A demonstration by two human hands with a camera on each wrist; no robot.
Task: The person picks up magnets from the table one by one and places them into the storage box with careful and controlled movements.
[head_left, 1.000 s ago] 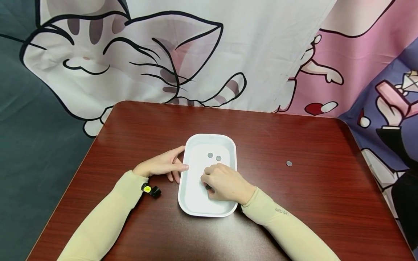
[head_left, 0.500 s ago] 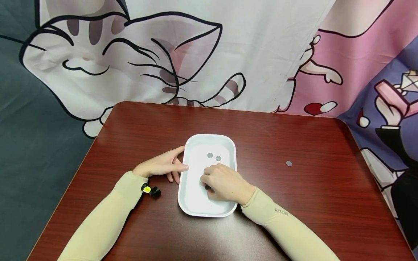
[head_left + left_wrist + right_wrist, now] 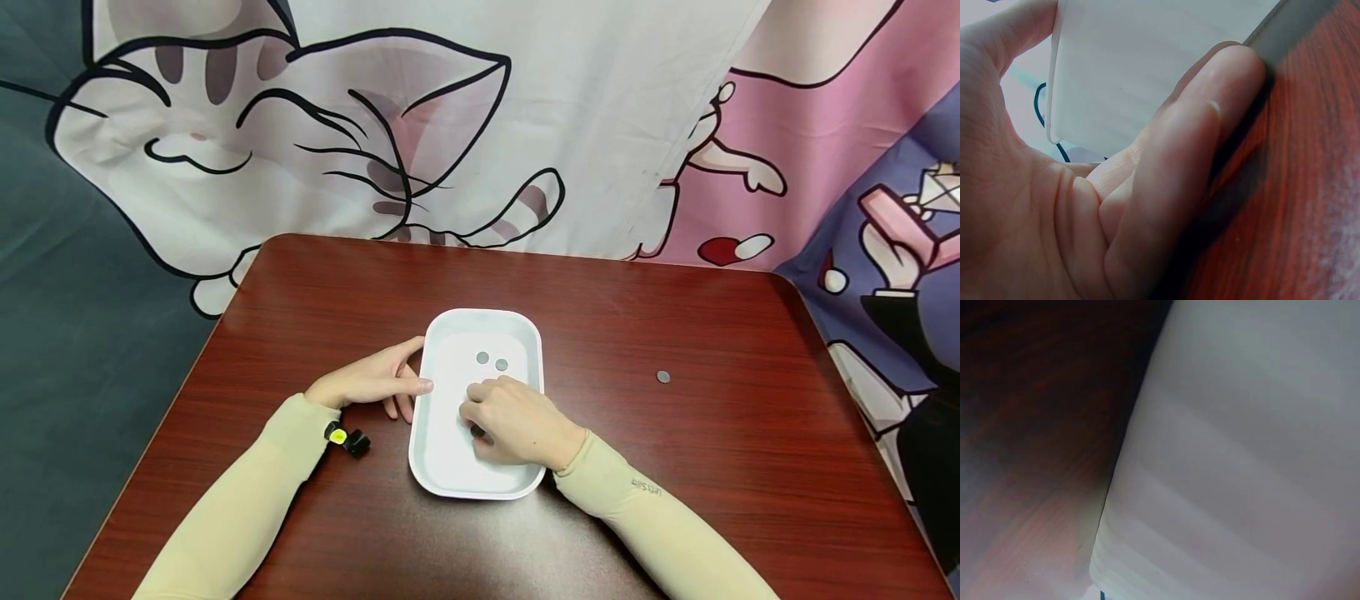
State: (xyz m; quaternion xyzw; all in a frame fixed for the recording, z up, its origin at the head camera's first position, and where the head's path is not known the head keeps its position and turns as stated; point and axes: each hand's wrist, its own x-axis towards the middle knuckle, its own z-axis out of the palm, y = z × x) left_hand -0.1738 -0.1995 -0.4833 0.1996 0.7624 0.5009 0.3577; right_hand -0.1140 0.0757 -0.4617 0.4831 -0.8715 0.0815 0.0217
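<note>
A white tray (image 3: 442, 450) lies on the table, seen from above in the head view. My left hand (image 3: 378, 377) grips its left side, thumb on the rim and other fingers along the outer wall; the left wrist view shows those fingers (image 3: 1166, 175) against the tray wall. Over the tray's middle, my right hand (image 3: 517, 423) reaches down with curled fingers. A small dark coin (image 3: 477, 430) shows partly between its fingers and thumb; most of the grip is hidden. Two grey coins (image 3: 482, 357) lie flat in the far half of the tray.
Another grey coin (image 3: 663, 377) lies on the dark red wooden table (image 3: 720, 467) to the right of the tray. A printed cloth (image 3: 600, 125) with a cartoon cat hangs behind the table. The right wrist view shows only the tray's side and the table.
My right thumb has shifted slightly over the tray. Otherwise both hands, the tray and the loose coins stay where they were.
</note>
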